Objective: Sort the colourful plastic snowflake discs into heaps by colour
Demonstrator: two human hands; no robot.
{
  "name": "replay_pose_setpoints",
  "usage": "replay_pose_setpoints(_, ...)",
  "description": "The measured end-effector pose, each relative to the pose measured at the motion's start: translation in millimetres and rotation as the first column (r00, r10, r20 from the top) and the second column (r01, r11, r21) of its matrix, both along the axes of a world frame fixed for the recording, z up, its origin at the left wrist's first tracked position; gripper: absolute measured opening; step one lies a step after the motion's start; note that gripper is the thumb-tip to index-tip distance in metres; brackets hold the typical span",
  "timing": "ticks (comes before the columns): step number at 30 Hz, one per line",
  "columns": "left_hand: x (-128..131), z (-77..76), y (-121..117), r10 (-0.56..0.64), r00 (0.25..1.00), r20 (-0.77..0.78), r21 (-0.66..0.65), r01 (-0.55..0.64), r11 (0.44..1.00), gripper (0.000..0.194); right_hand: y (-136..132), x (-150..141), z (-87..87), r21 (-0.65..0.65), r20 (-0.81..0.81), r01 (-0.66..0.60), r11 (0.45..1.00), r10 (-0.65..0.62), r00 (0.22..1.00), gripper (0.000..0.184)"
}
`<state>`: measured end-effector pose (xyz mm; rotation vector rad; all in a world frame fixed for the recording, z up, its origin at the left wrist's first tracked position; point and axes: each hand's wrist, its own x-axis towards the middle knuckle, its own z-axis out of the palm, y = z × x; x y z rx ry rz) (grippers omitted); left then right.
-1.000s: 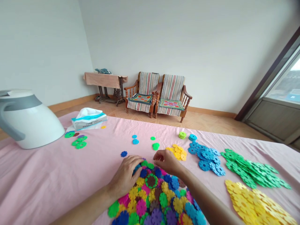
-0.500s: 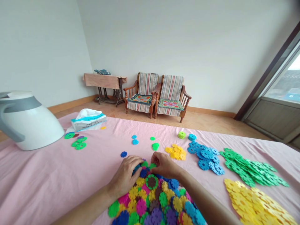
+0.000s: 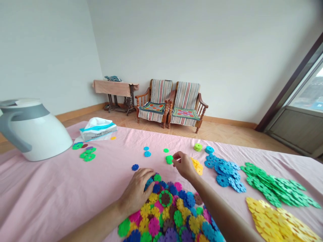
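My left hand (image 3: 138,188) is curled at the far left edge of a mixed pile of plastic snowflake discs (image 3: 165,213). Between its thumb and fingers are blue snowflake discs (image 3: 148,183), partly covered by the hand. Further out, my right hand (image 3: 184,165) is pinched at the edge of a green snowflake disc (image 3: 169,159), which is at a small green group on the cloth. How many discs are at those fingertips is hard to see. Beside that hand, a yellow disc group (image 3: 197,165) is partly hidden.
To the right lie sorted heaps of blue (image 3: 224,169), green (image 3: 275,183) and yellow discs (image 3: 277,220). A light-green stack (image 3: 198,147) stands behind. On the left are a white kettle (image 3: 45,134), a tissue box (image 3: 98,129) and loose green discs (image 3: 87,154) on the pink cloth (image 3: 50,188).
My right hand has moved from the mixed pile outward to the small green group. The left hand stays at the pile's edge. The view has shifted slightly.
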<state>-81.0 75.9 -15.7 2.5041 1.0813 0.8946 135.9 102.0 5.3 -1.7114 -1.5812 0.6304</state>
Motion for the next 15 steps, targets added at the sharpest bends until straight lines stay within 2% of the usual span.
replay_pose_setpoints(3,0,-0.4,0,0.005,1.0,0.011,0.0,-0.005,1.0,0.028,-12,-15,0.8,0.001,0.124,-0.143,0.99,0.141,0.982,0.007)
replay_pose_setpoints(6,0,-0.6,0,0.008,1.0,0.021,-0.001,-0.008,1.0,0.028,-21,-31,-2.7,-0.031,0.18,-0.268,0.963,0.269,0.946,0.011)
replay_pose_setpoints(11,0,0.4,0,-0.004,1.0,-0.014,-0.02,0.004,1.0,0.029,-22,-39,-9.6,-0.015,0.193,-0.297,0.955,0.295,0.936,0.016)
replay_pose_setpoints(15,0,1.9,-1,-0.008,1.0,-0.017,-0.023,0.007,1.0,0.029,-21,-35,-6.8,-0.068,0.087,-0.312,0.948,0.317,0.944,0.009)
